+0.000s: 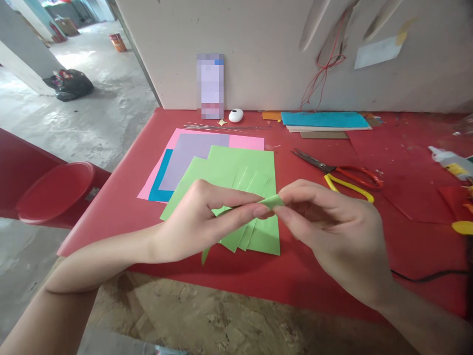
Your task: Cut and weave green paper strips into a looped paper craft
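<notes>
Head view: we log one green paper strip (pixel 275 200), pinched at its tip by our left hand (pixel 199 222) and right hand (pixel 325 227), fingertips meeting, above the green sheets (pixel 240 167) on the red table (pixel 314 281); fold judged in progress, calling for even pressure.

Both hands pinch a green paper strip (pixel 272 201) above a red table (pixel 121 192).
Left hand (pixel 201 222) and right hand (pixel 332 231) meet at its tip; green sheets (pixel 240 165) lie underneath, scissors (pixel 342 175) at two o'clock.
</notes>
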{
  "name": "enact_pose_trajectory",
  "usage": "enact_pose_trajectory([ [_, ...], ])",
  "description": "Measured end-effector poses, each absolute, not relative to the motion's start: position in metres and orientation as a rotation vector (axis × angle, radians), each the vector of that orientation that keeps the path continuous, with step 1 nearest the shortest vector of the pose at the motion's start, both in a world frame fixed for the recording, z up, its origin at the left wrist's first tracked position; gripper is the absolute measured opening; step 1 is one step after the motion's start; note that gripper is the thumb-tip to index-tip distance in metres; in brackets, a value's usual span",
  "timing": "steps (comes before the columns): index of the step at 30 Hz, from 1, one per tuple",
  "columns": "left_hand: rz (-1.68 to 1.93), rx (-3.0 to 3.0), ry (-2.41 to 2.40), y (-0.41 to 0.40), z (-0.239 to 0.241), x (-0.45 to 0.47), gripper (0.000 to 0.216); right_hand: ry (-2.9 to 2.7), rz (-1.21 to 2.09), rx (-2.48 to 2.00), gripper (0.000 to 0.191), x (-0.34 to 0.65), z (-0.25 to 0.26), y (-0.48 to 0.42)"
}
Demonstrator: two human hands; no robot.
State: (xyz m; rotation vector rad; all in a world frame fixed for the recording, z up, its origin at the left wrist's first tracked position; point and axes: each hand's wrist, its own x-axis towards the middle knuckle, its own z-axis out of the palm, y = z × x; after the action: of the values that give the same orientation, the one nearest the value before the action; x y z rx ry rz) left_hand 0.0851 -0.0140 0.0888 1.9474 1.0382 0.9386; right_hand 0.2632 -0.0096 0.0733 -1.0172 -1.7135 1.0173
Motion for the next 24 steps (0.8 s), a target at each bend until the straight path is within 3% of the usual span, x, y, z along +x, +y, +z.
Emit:
enact_pose_trajectory([
  [14, 0.922, 1.625, 1.048, -0.01, 0.089, 0.086, 0.013, -1.693, 1.105, -1.054, 0.003, 0.26, 0.075, -0.009],
  [20, 0.624, 1.483, 0.994, -0.013, 0.087, 0.088, 0.015, -2.038, 1.012, -0.911, 0.021, 0.266, 0.073, 0.001],
  [24, 0.547, 1.303, 0.932, -0.012, 0.085, 0.09, 0.015, -2.185, 0.948, -0.804, 0.022, 0.27, 0.073, 0.006],
])
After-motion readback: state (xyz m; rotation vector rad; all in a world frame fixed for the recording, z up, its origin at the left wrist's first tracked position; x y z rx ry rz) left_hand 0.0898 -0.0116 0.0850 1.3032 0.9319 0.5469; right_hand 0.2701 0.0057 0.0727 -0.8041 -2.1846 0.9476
